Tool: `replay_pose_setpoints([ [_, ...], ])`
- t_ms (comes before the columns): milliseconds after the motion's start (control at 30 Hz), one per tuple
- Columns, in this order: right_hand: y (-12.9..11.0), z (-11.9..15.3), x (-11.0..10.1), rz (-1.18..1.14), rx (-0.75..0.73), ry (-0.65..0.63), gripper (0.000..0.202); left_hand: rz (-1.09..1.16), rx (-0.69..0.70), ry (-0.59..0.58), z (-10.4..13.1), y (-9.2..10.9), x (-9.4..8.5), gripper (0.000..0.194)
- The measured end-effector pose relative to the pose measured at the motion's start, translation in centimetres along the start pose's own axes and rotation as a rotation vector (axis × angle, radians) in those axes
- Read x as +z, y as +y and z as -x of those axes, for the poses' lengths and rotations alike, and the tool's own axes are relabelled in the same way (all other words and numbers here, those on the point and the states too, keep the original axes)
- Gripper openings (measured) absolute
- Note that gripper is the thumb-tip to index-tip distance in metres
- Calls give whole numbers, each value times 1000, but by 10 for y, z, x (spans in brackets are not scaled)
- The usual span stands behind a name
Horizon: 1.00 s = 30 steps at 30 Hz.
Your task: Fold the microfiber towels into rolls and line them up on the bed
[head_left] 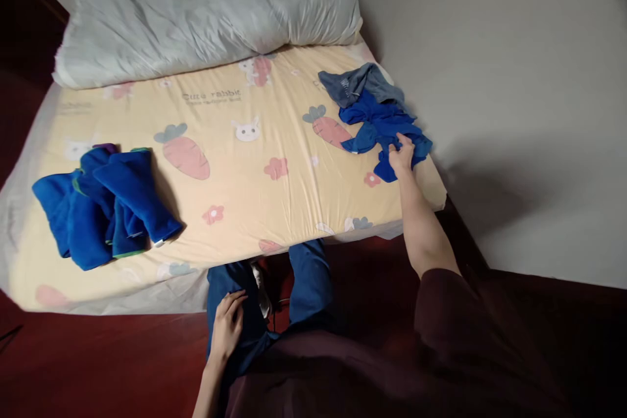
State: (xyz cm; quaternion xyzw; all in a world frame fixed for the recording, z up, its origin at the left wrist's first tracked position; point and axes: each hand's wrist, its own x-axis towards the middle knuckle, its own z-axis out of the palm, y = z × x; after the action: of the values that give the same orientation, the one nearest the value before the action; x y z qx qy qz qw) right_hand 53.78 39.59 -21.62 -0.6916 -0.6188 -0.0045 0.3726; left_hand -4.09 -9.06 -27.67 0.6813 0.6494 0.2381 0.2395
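My right hand (pixel 401 155) reaches over the bed's right edge and touches a crumpled blue garment (pixel 385 119). Thumb and forefinger stand apart there, with no cloth visibly gripped. A grey-blue garment (pixel 360 83) with small pale lettering lies against the far side of that blue one, partly overlapping it. On my thigh, near the bed's front edge, rests my left hand (pixel 229 322), its fingers loosely stretched and holding nothing. Folded blue fleece-like clothes (pixel 105 206) with green trim and a bit of purple lie at the bed's left side.
The bed (pixel 255 202) has a yellow sheet printed with rabbits, carrots and flowers. A thick pale grey quilt (pixel 210 6) covers its far end. A grey wall (pixel 514 111) runs along the right, and the floor (pixel 122 359) is dark red.
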Motion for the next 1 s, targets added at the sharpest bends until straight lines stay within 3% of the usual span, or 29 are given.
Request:
replay_pose_setpoints([
  [100,-52,25,-17,-118,-126,-30,27,51,-12,-10,-4,10,-2,28],
  [167,-91,60,-28,-240,-205,-62,20,99,-30,-10,-4,22,0,28],
  [333,-179,201,-41,-528,-215,-184,28,203,-17,-14,-3,63,4,30],
  [500,-258,351,-49,-712,-338,-481,33,173,96,83,-8,94,-11,39],
  [633,-309,427,-64,-815,-363,-614,32,50,244,82,-7,100,-32,51],
  [733,-330,455,-78,-853,-329,-662,30,19,314,57,-3,100,-45,48],
  [833,-333,460,-91,-893,-343,-739,28,18,356,54,-4,103,-52,36],
  [933,-317,436,-97,-884,-331,-723,19,71,340,64,-8,112,-58,25],
  [1000,-293,404,-95,-764,-235,-564,24,135,254,123,-8,121,-67,22],
])
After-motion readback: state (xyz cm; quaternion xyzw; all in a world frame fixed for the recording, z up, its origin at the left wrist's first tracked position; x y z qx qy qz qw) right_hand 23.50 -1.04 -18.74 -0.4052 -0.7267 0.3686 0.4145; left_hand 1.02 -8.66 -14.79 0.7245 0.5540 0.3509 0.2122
